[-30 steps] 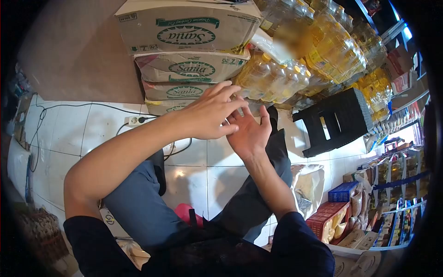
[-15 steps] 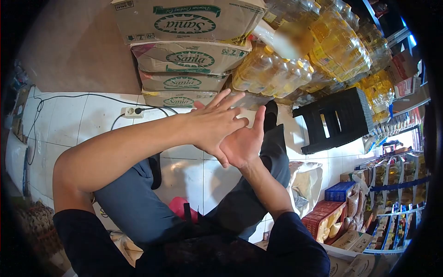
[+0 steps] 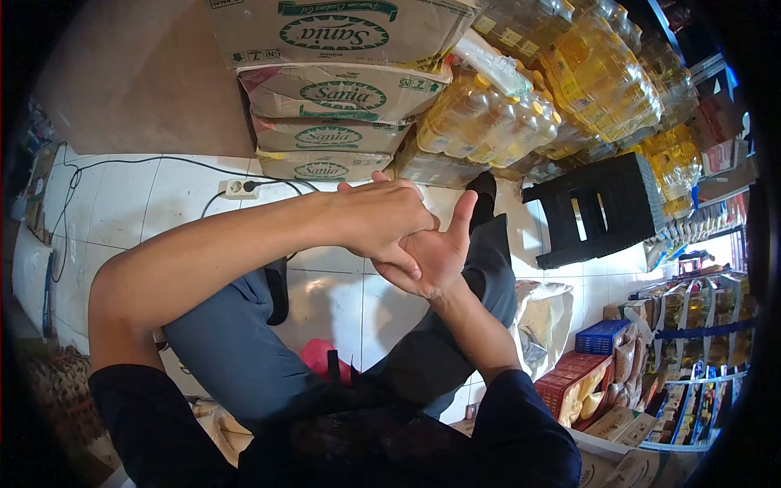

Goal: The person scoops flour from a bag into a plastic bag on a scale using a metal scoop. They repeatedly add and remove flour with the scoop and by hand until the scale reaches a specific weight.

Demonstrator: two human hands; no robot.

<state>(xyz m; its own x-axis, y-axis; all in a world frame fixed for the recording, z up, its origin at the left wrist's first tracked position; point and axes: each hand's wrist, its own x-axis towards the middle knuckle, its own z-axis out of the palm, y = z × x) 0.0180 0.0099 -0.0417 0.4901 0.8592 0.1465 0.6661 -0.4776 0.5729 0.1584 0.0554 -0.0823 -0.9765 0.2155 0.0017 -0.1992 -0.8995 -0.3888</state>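
Note:
My left hand [image 3: 389, 218] reaches across from the left, back upward, with its fingers curled around my right hand. Its thumb presses on the right palm. My right hand [image 3: 431, 256] lies palm up beneath it, thumb stretched out and apart. The left hand covers most of the right hand's fingers; only fingertips show beyond it. No object is visible in either hand. Both hands are above the white tiled floor [image 3: 325, 305], between my legs.
Cartons [image 3: 342, 93] are stacked ahead, beside shrink-wrapped packs of yellow oil bottles [image 3: 488, 122]. A black plastic stool [image 3: 598, 211] lies on the right. A cable runs to a socket block [image 3: 238, 189]. Red [image 3: 569, 378] and blue [image 3: 600, 337] baskets stand at the right.
My left hand's fingers, spread before, have closed around my right hand, and its thumb has moved onto the right palm. The view has shifted slightly.

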